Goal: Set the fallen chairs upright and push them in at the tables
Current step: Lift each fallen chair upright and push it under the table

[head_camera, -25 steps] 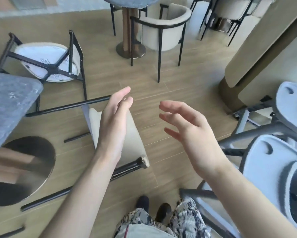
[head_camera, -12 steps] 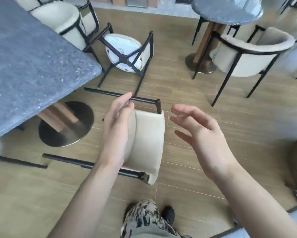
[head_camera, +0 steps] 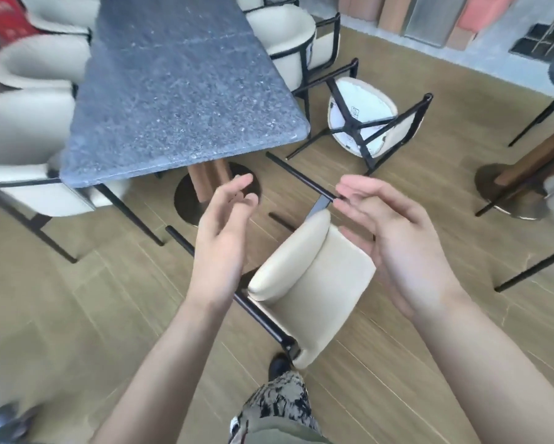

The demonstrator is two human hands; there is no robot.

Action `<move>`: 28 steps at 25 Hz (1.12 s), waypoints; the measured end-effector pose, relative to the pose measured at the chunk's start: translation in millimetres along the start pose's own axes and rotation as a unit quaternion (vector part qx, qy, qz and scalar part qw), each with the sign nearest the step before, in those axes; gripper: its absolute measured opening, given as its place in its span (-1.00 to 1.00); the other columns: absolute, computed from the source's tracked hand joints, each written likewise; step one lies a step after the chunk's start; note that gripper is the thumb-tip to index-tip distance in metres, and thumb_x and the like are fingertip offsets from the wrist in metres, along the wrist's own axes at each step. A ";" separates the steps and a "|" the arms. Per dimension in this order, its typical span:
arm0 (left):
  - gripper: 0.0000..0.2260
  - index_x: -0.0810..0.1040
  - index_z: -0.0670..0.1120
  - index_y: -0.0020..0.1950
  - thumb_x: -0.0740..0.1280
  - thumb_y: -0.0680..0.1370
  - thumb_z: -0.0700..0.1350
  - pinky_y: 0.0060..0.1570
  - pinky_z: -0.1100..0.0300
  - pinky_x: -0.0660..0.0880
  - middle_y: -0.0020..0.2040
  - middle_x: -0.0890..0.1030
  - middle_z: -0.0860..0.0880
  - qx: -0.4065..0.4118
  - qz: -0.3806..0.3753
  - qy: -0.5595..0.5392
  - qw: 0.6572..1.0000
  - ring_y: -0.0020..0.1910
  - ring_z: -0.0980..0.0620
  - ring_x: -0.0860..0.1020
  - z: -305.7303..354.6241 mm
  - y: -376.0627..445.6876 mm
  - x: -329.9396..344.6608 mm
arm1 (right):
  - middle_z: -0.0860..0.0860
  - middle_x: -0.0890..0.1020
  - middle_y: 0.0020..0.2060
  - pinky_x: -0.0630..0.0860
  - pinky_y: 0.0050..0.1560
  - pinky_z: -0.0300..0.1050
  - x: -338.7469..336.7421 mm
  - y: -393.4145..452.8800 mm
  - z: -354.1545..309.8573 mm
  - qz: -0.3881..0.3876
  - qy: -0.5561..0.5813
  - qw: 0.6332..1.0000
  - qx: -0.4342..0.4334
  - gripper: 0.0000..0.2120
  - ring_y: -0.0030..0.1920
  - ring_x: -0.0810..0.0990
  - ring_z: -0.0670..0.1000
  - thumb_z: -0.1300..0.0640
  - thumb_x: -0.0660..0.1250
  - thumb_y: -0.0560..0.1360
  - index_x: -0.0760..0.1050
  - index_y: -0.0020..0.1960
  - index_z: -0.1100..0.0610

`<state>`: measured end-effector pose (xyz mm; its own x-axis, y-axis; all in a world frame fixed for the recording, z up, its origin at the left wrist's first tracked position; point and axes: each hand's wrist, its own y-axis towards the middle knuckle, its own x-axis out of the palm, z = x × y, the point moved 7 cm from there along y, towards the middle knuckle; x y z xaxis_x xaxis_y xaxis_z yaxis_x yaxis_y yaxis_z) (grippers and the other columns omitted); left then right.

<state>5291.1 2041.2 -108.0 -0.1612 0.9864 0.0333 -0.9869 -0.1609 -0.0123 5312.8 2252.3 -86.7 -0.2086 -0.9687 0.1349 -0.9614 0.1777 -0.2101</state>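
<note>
A person reaches for a fallen chair (head_camera: 314,283) lying on its side on the wood floor (head_camera: 77,315), both hands released and grasping nothing. The left hand (head_camera: 221,241) hovers just left of the cream backrest, fingers loosely spread; the right hand (head_camera: 394,238) hangs over its far edge, fingertips near the black frame bar. Half a second ago the left palm lay against the backrest; now it has lifted clear as the view swung toward the table (head_camera: 179,91), so the lift, by the look of it, has yet to begin. Beyond the right hand, a second fallen chair (head_camera: 362,116) lies with its seat underside showing, also waiting to be righted. The table's round pedestal base (head_camera: 189,200) sits just past the left hand, and an upright chair's black leg (head_camera: 131,216) slants nearby, likely crowding the path for pushing in.
</note>
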 end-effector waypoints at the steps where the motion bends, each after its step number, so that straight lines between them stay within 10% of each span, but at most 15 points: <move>1: -0.69 0.63 0.06 0.25 0.28 0.54 0.03 0.42 0.15 0.38 0.21 0.63 0.11 -0.001 0.026 -0.002 1.000 0.21 0.28 0.56 -0.5 4.9 -11.0 | -0.09 0.68 0.18 0.54 0.28 0.01 8.4 9.7 -3.4 -0.017 -0.003 1.000 -0.002 -0.81 0.25 0.62 -0.10 0.09 0.37 0.48 0.69 0.04 -0.05; 14: -0.78 0.61 -0.04 0.27 0.26 0.67 -0.12 0.38 0.21 0.37 0.19 0.63 0.22 -0.041 0.177 0.002 0.983 0.21 0.40 0.52 -15.0 35.9 -13.8 | -0.07 0.70 0.15 0.58 0.21 -0.03 58.4 97.1 14.3 -0.183 -0.045 0.981 0.042 -0.77 0.19 0.66 -0.10 0.13 0.32 0.51 0.69 0.09 -0.02; 28: -0.71 0.66 0.15 0.17 0.25 0.53 0.09 0.38 0.02 0.43 0.07 0.62 0.22 -0.092 0.401 -0.061 0.909 0.11 0.24 0.56 -83.8 -56.9 168.5 | -0.04 0.73 0.10 0.57 0.23 0.04 -84.2 182.0 38.7 -0.363 -0.097 0.915 0.149 -0.78 0.12 0.70 -0.09 0.17 0.26 0.60 0.67 0.08 0.01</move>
<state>5320.7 2219.5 -185.4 -0.8398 0.5406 0.0495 -0.5346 -0.8077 -0.2485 5162.4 2359.5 -173.8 0.5292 -0.8302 0.1753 -0.7363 -0.5520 -0.3914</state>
